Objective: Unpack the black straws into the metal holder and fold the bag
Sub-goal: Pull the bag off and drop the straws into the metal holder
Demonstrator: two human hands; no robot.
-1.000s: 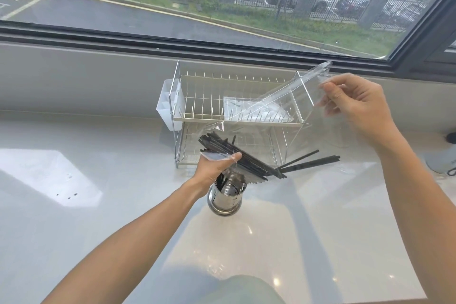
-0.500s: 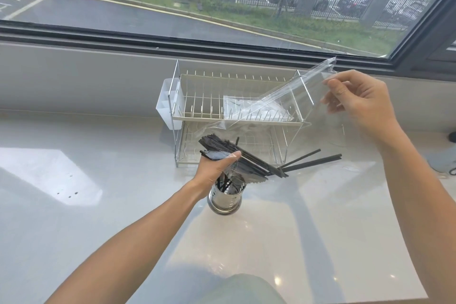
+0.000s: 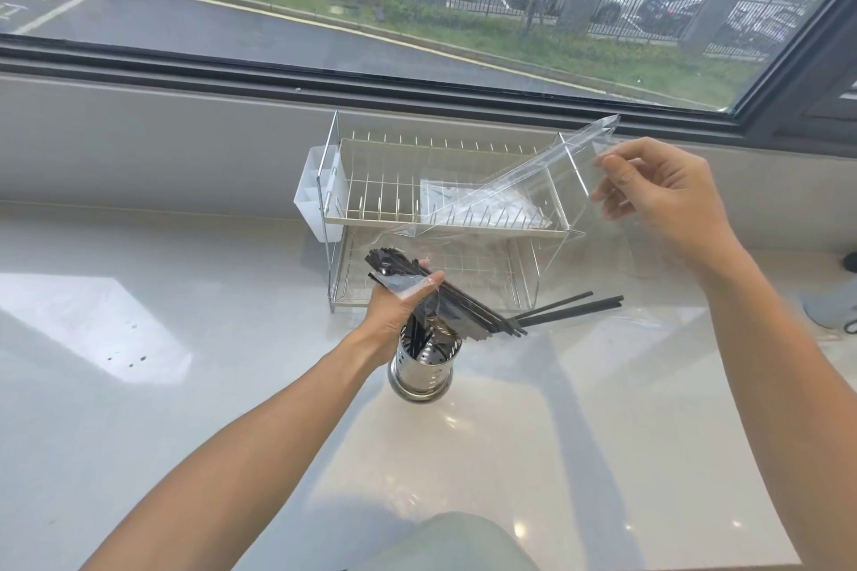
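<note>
My left hand grips the lower end of a clear plastic bag together with a bundle of black straws, just above the round metal holder. A few straws stand inside the holder. Two or three loose black straws lie on the counter to the right of it. My right hand pinches the bag's upper end, held high and to the right, so the bag stretches slanted between both hands.
A two-tier wire dish rack with a white plastic cup on its left side stands behind the holder against the window sill. The white counter spreads all around. A grey object sits at the far right edge.
My right hand has lifted the bag's upper end slightly higher and to the right. The straw bundle in my left hand has sunk a little toward the holder.
</note>
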